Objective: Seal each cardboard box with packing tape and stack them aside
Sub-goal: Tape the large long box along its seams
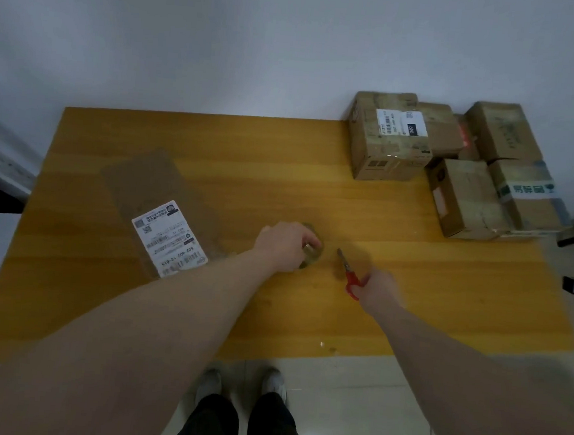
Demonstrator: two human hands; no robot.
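My left hand [285,246] curls round the clear roll of packing tape [311,250]; my right hand [378,286] grips the red-handled scissors [350,272] just beside it. The flat brown cardboard box [162,207] lies off my left hand. Those blades point towards my left fingers, so a careless reach could nick them.

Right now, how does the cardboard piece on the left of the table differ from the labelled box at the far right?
The cardboard piece lies flat on the table, unfolded; the labelled box stands assembled, its top closed. The flat piece lies alone, at an angle, near the left hand; the box sits among other boxes by the wall. Both are brown with a white shipping label.
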